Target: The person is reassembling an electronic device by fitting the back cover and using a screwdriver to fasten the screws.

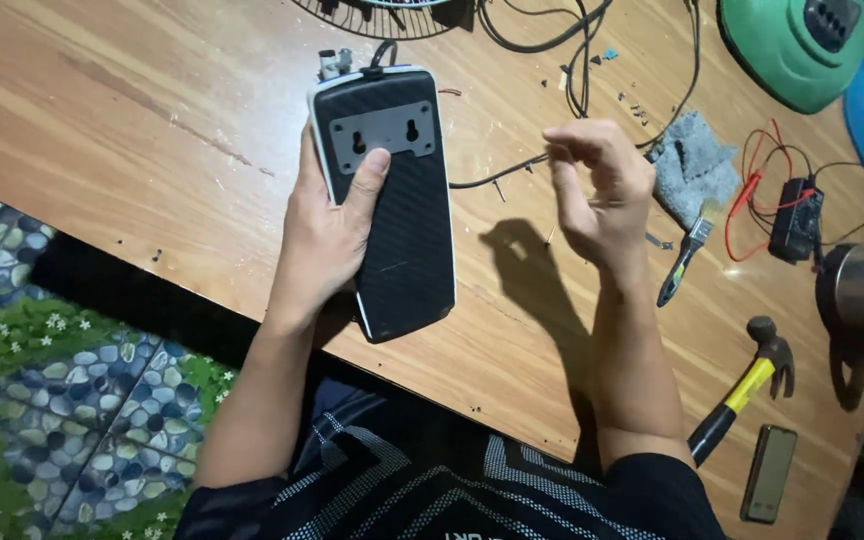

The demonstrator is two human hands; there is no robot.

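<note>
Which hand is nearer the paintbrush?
Right. The right hand hovers, fingers curled, just left of the paintbrush without touching it. The left hand is farther left, gripping the black device.

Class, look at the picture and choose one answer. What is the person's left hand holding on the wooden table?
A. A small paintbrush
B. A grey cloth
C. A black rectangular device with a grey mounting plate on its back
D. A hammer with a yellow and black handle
C. The left hand grips the black rectangular device by its side, thumb resting just below the grey mounting plate, while the hammer lies untouched at the table's right.
</note>
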